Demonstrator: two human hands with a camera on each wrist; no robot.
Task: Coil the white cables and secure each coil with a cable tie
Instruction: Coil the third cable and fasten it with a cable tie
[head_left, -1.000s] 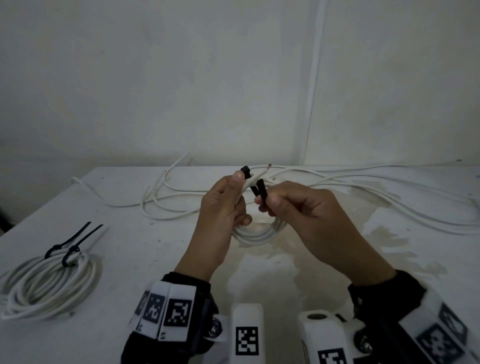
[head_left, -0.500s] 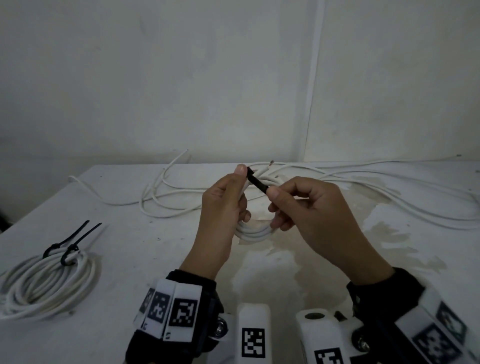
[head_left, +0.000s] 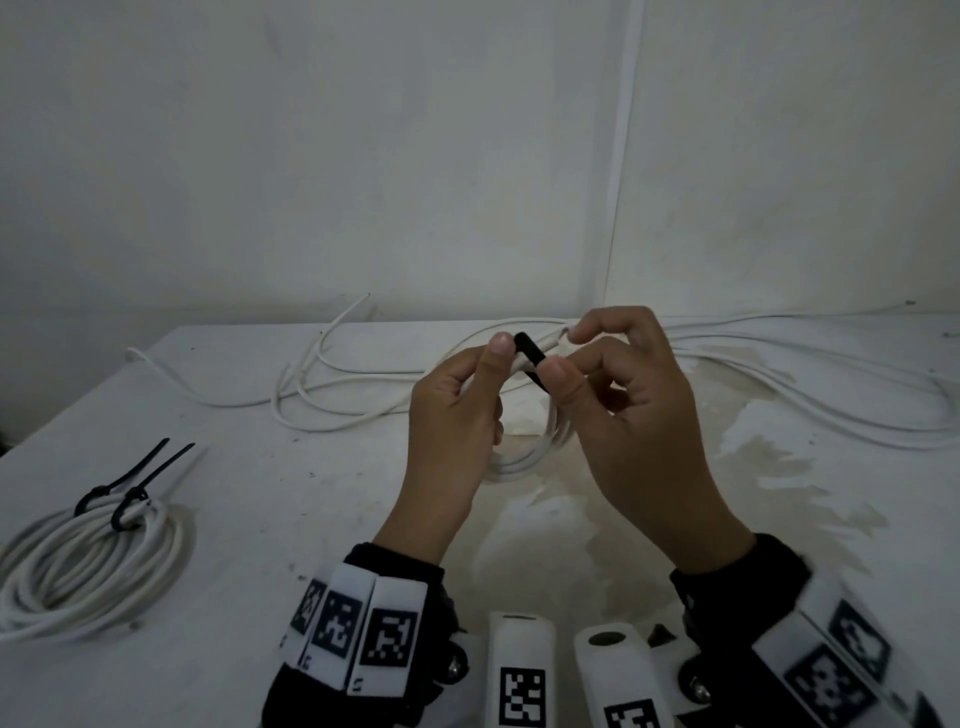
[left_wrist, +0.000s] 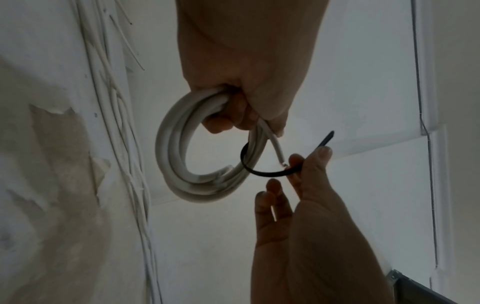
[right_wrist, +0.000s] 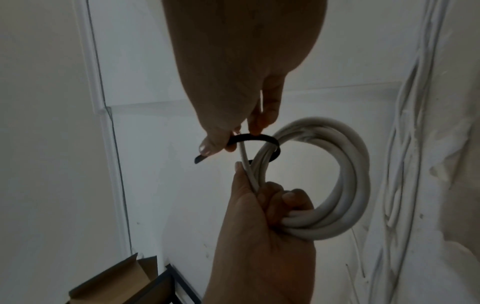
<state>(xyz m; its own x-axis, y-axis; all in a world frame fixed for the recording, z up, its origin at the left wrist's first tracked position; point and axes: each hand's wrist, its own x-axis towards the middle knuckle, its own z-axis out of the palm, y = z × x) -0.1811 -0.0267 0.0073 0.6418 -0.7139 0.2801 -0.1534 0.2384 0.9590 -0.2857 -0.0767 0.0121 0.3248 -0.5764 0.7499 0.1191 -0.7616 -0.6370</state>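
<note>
My left hand (head_left: 493, 364) grips a small coil of white cable (head_left: 524, 457) above the middle of the table, fingers curled round its strands (left_wrist: 176, 164). A black cable tie (head_left: 530, 353) loops around the coil near my left thumb. My right hand (head_left: 569, 353) pinches the tie between thumb and forefinger. In the left wrist view the tie (left_wrist: 262, 172) curves from the coil to my right hand's fingertips (left_wrist: 322, 152), its tip sticking out past them. The coil's loose end (right_wrist: 244, 156) runs beside the tie (right_wrist: 254, 137).
A larger white coil (head_left: 88, 566) bound with black ties (head_left: 135, 483) lies at the table's left. Loose white cables (head_left: 337, 384) sprawl along the back, with more at the right (head_left: 831, 405). A cardboard box (right_wrist: 111, 281) sits below the table edge.
Both hands rose slightly with the coil. My right hand shifted its pinch along the black tie, and the tie now bends round the coil strands.
</note>
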